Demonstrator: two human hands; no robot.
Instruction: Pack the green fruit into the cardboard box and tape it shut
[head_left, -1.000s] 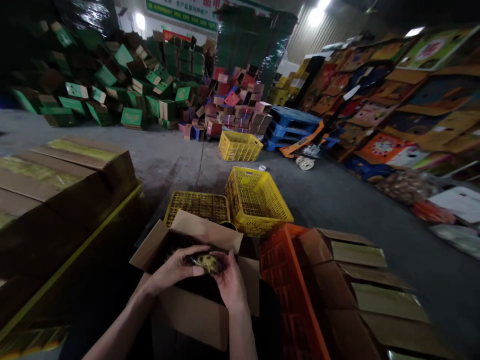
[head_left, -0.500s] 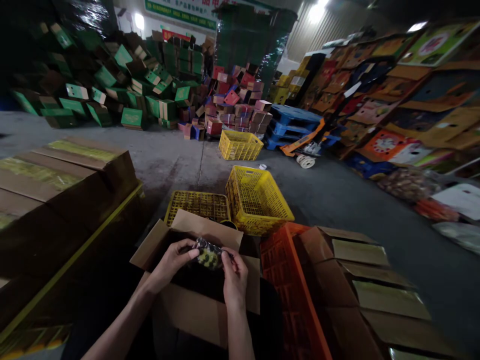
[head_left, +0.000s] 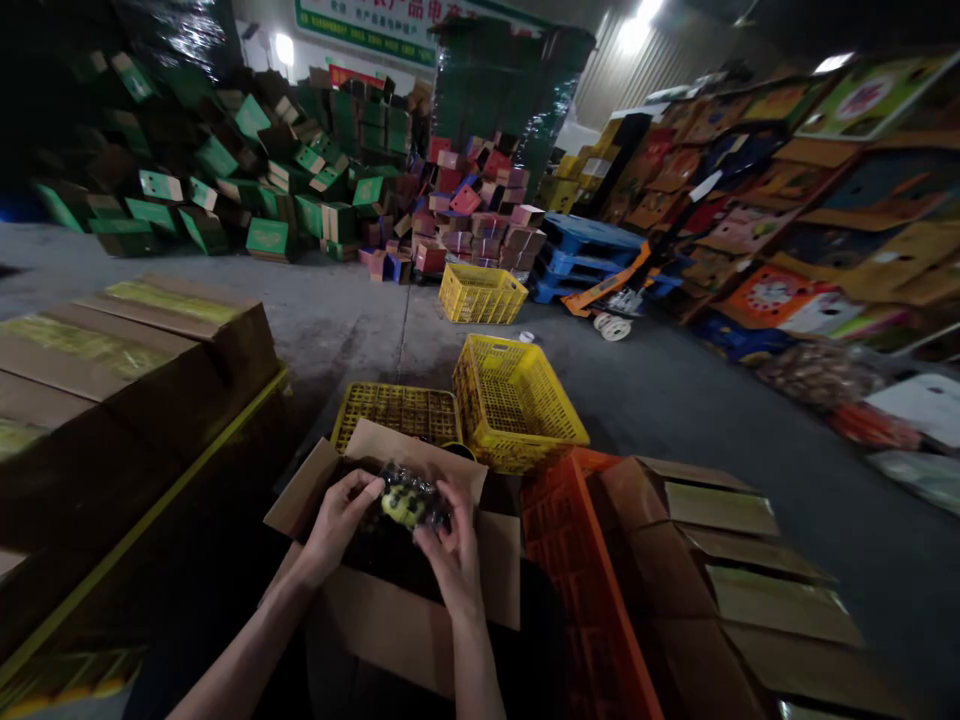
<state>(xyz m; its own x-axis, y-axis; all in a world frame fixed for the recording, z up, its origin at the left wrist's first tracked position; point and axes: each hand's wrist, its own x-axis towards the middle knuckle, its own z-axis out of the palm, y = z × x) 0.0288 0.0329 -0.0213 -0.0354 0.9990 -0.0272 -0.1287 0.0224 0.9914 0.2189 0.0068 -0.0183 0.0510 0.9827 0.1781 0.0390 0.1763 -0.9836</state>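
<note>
A small clear plastic pack (head_left: 406, 505) with pale yellow-green and dark contents is held above an open cardboard box (head_left: 390, 610). What the contents are I cannot make out. My left hand (head_left: 336, 522) pinches the pack's left end between thumb and fingers. Around its right end my right hand (head_left: 455, 548) closes, thumb below and fingers above. The box flaps are spread outward. Its inside is dark, with some shiny dark shapes under the pack.
Taped cartons (head_left: 142, 340) line the left, and more cartons (head_left: 750, 560) sit by an orange crate (head_left: 592, 590) at right. Ahead are yellow crates (head_left: 517, 400), a pallet jack (head_left: 615, 300), blue pallets (head_left: 585, 245) and heaped green boxes (head_left: 266, 238).
The pack has turned, showing more of its pale contents. My right hand has shifted slightly left and changed its hold, with fingers more spread around the pack. My left hand keeps its end.
</note>
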